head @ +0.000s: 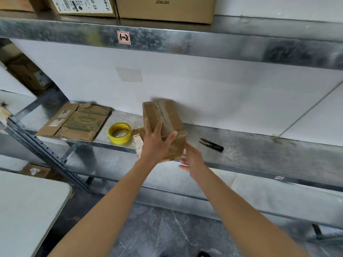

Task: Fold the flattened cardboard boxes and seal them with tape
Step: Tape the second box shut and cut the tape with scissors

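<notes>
I have the left hand flat against the folded box, fingers straight and spread. The box stands tilted at the shelf edge. The right hand is by its lower corner, fingers loosely apart, holding nothing. The yellow tape roll lies just left of the box.

Blurred right hand; cropped top cartons

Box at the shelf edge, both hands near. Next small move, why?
Probably close the right hand under the lower right corner of the box to steady it: the box stands tilted at the front edge of the shelf, and the left hand only lies flat against its face, fingers spread, gripping nothing.
</notes>
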